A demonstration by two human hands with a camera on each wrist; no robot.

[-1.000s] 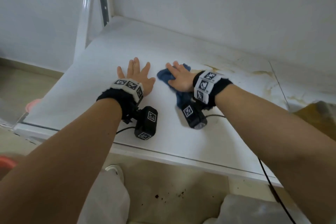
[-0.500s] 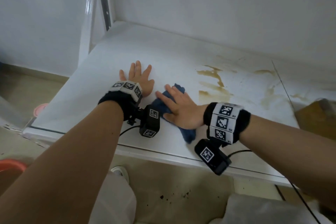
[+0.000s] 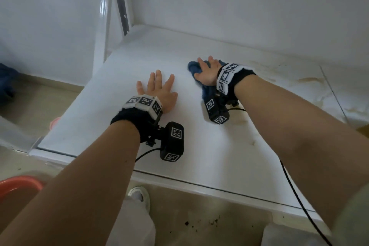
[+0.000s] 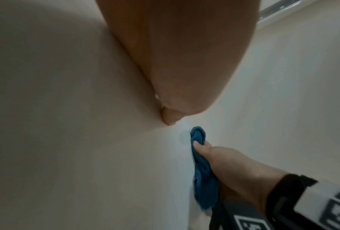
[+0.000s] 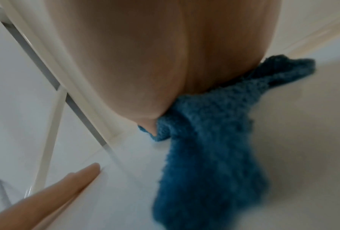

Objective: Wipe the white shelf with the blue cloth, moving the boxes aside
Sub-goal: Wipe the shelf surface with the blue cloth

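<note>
My left hand (image 3: 157,88) lies flat on the white shelf (image 3: 199,156), fingers spread and straight, holding nothing. To its right my right hand (image 3: 207,71) presses flat on the crumpled blue cloth (image 3: 192,68), farther back on the shelf. In the left wrist view the blue cloth (image 4: 204,179) sits under the right hand (image 4: 234,163), the thumb lying along it. In the right wrist view the cloth (image 5: 214,140) bunches out from under my palm (image 5: 165,54). A left hand finger (image 5: 70,179) shows at the lower left. No box lies near either hand.
Brown stains (image 3: 307,80) mark the shelf's right part, and a brown corner (image 3: 362,131) shows at the right edge. A white upright post (image 3: 103,26) stands at the back left. Below the front edge are a red basin (image 3: 18,183) and a shoe (image 3: 139,193).
My right hand has slid the cloth from near the front edge away toward the back of the shelf. The left hand has stayed flat in place.
</note>
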